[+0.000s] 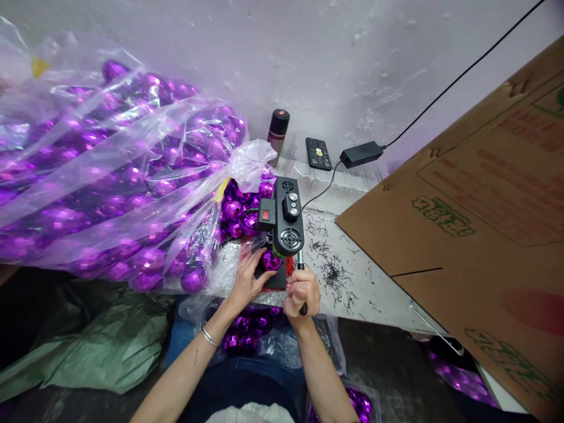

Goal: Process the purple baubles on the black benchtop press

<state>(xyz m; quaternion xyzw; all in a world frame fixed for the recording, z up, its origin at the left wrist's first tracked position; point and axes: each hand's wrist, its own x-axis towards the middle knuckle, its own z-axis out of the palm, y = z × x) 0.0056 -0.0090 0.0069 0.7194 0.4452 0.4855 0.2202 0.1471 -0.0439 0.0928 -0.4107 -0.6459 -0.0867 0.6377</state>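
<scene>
A small black bench press (282, 218) with two round vents and a red switch stands at the table's near edge. Under its head sits a shiny purple faceted ball (272, 260), on a dark base plate (277, 278). My left hand (247, 276) steadies this ball from the left, thumb in front and fingers behind. On the machine's right side, my right hand (303, 292) is closed around the black-gripped lever (301, 266). More purple balls (235, 211) are heaped just left of the machine. The machine's head hides the top of the held ball.
A big clear plastic bag (176, 153) of purple balls fills the left. Behind the machine are a dark bottle (278, 130), a phone (318, 154) and a power adapter (362, 154) with its cord. Thin dark pins (333, 273) litter the table. A cardboard box (476, 235) stands right.
</scene>
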